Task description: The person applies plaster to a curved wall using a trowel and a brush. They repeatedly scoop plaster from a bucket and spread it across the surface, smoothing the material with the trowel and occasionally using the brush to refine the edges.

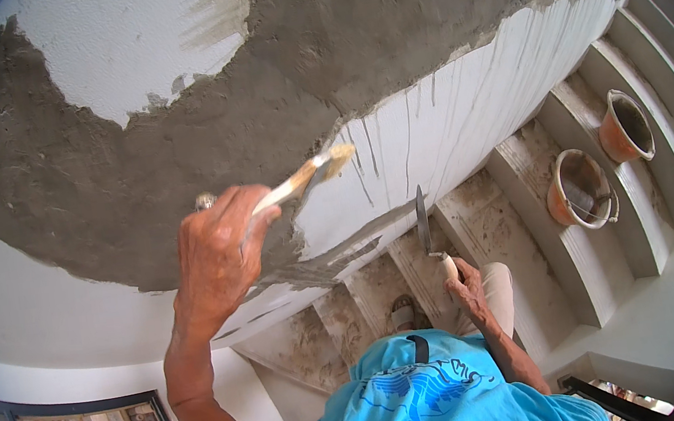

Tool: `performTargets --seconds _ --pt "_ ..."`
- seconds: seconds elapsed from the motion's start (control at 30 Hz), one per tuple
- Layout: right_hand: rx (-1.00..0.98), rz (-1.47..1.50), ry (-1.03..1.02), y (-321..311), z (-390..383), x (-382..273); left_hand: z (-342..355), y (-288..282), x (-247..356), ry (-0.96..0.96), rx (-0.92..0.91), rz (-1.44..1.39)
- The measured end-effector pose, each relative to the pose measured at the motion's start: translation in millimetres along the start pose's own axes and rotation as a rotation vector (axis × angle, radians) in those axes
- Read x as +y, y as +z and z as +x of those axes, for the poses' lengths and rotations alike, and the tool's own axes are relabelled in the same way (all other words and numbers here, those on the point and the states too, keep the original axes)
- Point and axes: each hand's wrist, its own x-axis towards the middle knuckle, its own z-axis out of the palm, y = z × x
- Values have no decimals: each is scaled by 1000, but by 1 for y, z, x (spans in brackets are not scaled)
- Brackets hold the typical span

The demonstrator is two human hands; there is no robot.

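My left hand (221, 247), raised in front of the wall, is closed round the pale handle of a paintbrush (299, 180). The brush's tan bristles are close to the lower edge of a broad patch of grey mortar (316, 51); whether they touch it I cannot tell. Lower and to the right, my right hand (467, 283) grips a pointed trowel (423, 225) by its light handle, the blade upward, near the foot of the wall. Around the mortar the wall (365, 168) is white, and grey drips run down it below the patch.
Stairs (484, 225) smeared with mortar rise to the right. Two orange buckets stand on them, the nearer bucket (561, 200) with a wire handle and something inside, the farther bucket (615, 135) higher up. A sandalled foot (402, 312) is on a step. At lower left is a dark-framed window (165, 420).
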Motion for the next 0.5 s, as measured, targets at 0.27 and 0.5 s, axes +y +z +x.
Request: performTargets --seconds 0.27,0.5 --pt "-4 10 94 3 -8 0 56 -17 3 141 16 221" --pt "41 -74 124 -5 -7 9 53 -42 31 99 249 212"
